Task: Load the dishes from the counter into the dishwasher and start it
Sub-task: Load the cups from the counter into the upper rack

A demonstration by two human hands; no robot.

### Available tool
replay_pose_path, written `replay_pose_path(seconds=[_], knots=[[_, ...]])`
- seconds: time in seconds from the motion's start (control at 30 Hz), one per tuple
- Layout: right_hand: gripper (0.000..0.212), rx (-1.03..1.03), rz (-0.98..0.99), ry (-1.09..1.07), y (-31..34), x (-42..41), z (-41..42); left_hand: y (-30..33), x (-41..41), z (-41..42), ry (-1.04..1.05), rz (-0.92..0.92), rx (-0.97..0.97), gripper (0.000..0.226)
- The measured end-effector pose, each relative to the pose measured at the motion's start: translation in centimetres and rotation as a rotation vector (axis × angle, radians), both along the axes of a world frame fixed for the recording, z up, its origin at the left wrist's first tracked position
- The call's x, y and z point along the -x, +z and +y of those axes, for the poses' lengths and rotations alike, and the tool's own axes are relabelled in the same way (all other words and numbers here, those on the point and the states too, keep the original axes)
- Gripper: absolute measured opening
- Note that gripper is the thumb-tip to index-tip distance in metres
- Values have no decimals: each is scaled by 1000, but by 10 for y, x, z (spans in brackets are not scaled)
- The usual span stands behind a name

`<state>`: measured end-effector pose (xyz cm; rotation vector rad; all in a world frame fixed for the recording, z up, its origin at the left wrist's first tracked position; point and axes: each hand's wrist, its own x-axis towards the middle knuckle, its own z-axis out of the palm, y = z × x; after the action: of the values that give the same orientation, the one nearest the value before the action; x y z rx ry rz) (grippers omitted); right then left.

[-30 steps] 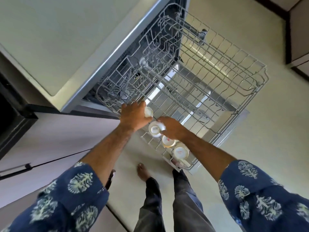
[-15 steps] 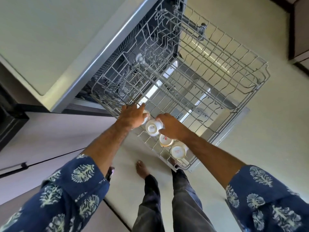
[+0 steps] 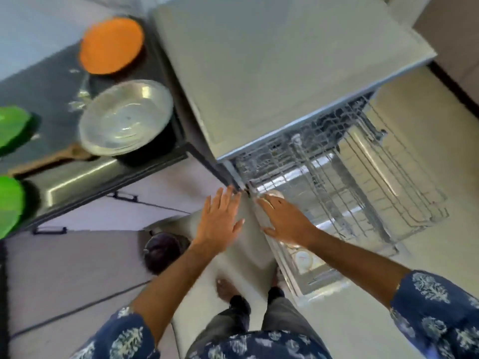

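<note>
The dishwasher's wire rack is pulled out to the right, below the appliance's grey top. White cups sit upside down along the rack's near edge. My left hand hovers with fingers spread, just left of the rack's corner, holding nothing. Over the cups at the near edge, my right hand is flat and open. On the dark counter at the left lie an orange plate, stacked steel plates and two green plates. The frame is blurred by motion.
A wooden utensil lies on the counter beside the steel plates. A steel sink edge runs along the counter front. A dark round bin stands on the floor by the cabinets. My bare feet are on the pale floor.
Both hands have let go of the cups and pulled back from the rack with fingers spread. My head has turned left, bringing the counter with the plates into view.
</note>
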<state>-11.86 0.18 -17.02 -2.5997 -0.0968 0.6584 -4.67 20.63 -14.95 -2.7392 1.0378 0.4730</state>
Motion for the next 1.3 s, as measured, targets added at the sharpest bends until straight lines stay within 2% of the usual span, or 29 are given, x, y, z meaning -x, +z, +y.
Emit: replay_pose_path(seconds=[0.2, 0.33, 0.5, 0.77, 1.07, 1.3], knots=[[83, 106, -175, 434, 59, -32, 109, 50, 30, 129, 330, -92, 57, 70], [83, 96, -315, 677, 92, -69, 225, 72, 59, 235, 628, -163, 102, 70], [84, 38, -450, 901, 125, -83, 387, 97, 119, 369, 893, -304, 90, 72], [85, -58, -594, 1148, 152, -45, 621, 135, 221, 553, 1219, -505, 9, 71], [75, -195, -650, 1369, 192, -9, 811, 166, 299, 707, 1584, -470, -21, 66], [67, -277, -615, 1462, 212, -16, 960, 176, 308, 812, 1765, -446, -9, 62]])
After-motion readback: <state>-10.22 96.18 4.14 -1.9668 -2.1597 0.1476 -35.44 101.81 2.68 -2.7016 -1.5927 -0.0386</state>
